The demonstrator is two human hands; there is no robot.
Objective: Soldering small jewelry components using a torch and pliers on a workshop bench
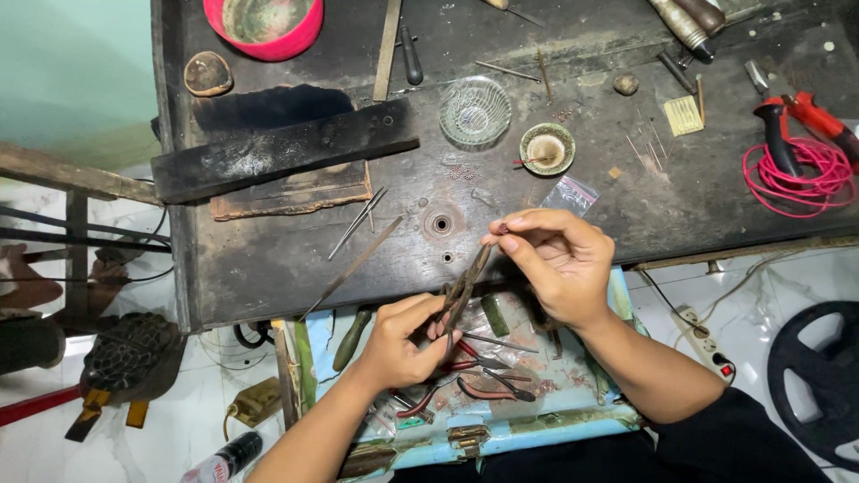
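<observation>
Over the bench's near edge, my left hand [403,344] is clenched around the handles of rusty pliers [465,291], their nose angled up toward my right hand [555,259]. Right fingertips [508,231] are pressed together, pinching a tiny dark bead-like piece [503,229] right at the plier tip, probably so the tool can bite it; too small to tell what it is. Both hands hover above an open pale-blue toolbox [501,420] holding red-handled pliers [474,376]. Just beyond the right hand lies a small clear plastic bag [573,192]. Further back: glass bowl [474,112], small round dish [548,148], a yellowish square packet [684,114]. Bottom left, a dark bottle with a red-and-white label [224,461].
</observation>
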